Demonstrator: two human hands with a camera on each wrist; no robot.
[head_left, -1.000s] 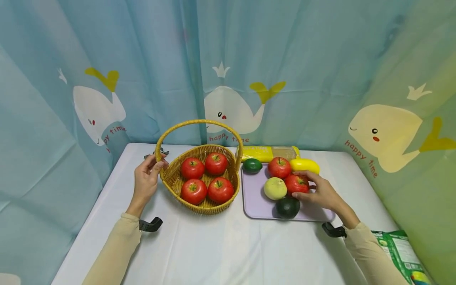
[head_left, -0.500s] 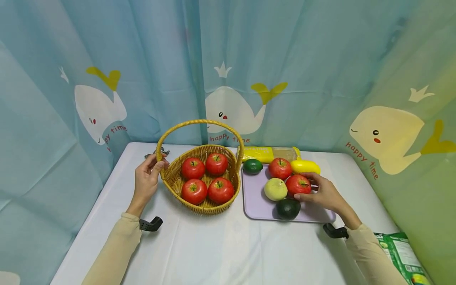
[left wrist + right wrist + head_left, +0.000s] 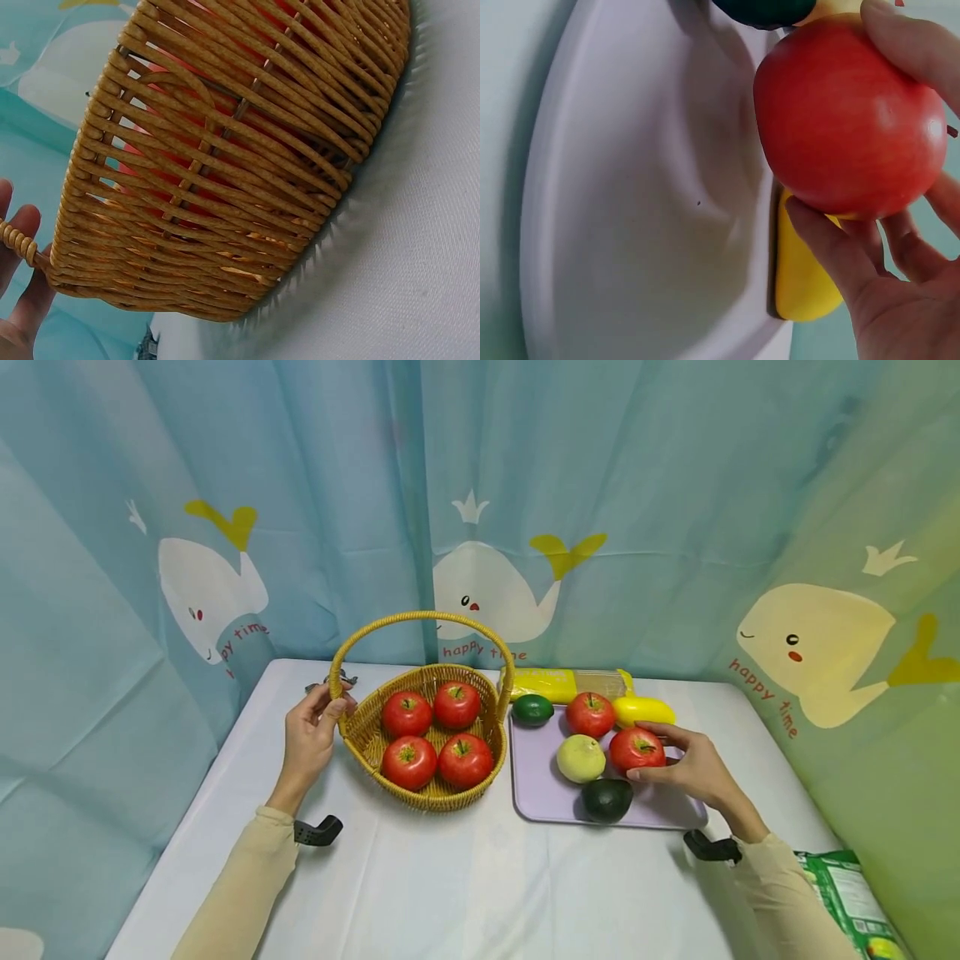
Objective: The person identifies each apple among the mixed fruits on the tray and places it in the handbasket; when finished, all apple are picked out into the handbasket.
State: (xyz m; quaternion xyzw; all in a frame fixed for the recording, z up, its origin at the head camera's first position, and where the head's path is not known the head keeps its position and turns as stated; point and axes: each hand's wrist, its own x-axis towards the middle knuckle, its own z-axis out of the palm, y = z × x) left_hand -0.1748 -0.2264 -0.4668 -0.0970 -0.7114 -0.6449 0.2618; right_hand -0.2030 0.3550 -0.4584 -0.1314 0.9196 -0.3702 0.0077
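Observation:
My left hand [image 3: 310,737] grips the left foot of the handle on a yellow wicker basket [image 3: 427,802], which holds several red apples [image 3: 408,763]. In the left wrist view, fingers [image 3: 30,300] curl about the wrapped handle beside the basket wall [image 3: 210,180]. On the right, my right hand [image 3: 693,766] holds a red apple [image 3: 636,752] between thumb and fingers over a pale purple tray [image 3: 540,806]. The right wrist view shows this apple [image 3: 847,120] raised off the tray surface [image 3: 645,195]. Left of it sit a pale green round fruit [image 3: 581,758] and a dark avocado [image 3: 606,800].
Another red apple [image 3: 590,715], a green lime-like fruit [image 3: 532,710] and a yellow oblong fruit [image 3: 645,712] lie at the tray's back. Behind them is a yellow packet [image 3: 562,683]. A green bag [image 3: 851,893] lies at the right edge. Curtains [image 3: 480,460] surround the table.
My right hand has shifted slightly right with the apple, away from the pale green fruit. The left hand and basket keep their place.

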